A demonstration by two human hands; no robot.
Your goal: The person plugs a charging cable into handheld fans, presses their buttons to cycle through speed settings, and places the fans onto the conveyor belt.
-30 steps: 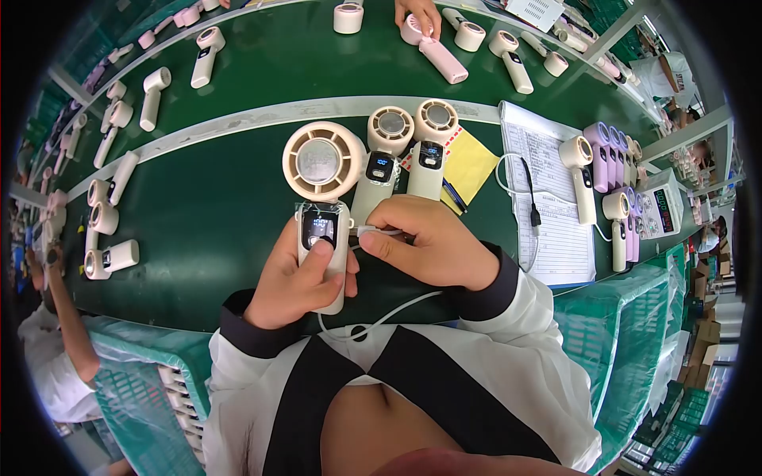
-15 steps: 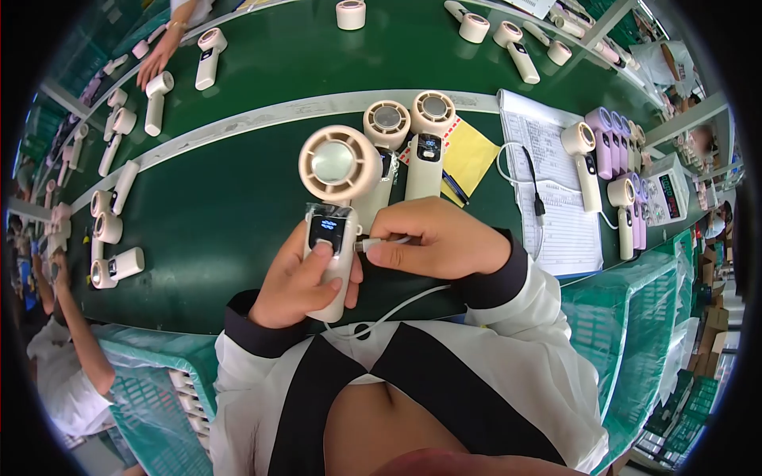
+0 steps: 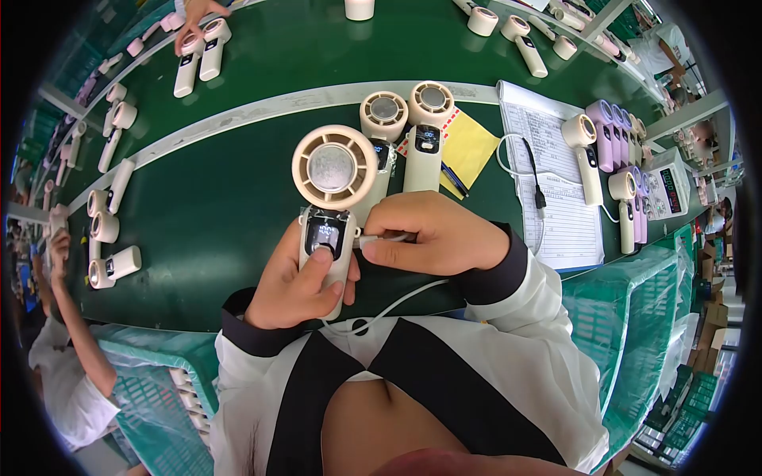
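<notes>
A cream handheld fan point(image 3: 337, 274) is in my left hand point(image 3: 290, 289), whose fingers wrap its handle. My left thumb presses on the handle just below the lit display, which appears to read 100. My right hand point(image 3: 436, 238) pinches the plug of a white charging cable point(image 3: 409, 301) against the right side of the handle. Whether the plug is fully seated I cannot tell. Just behind stand two more cream fans, a left one point(image 3: 384, 117) partly hidden by the held fan and a right one point(image 3: 425, 155) with a lit display.
A yellow envelope point(image 3: 474, 151) with a pen point(image 3: 455, 181) lies beyond my right hand. Further right are paper sheets point(image 3: 556, 230), a black-ended cable point(image 3: 540, 198), purple fans point(image 3: 607, 147) and a meter point(image 3: 667, 190). Green crates point(image 3: 159, 349) flank me. A co-worker's hand point(image 3: 190, 28) touches a fan at upper left.
The held fan's display has changed to a figure like 100, and the fan has shifted slightly left. The co-worker's hand at upper left has moved a fan beside another one.
</notes>
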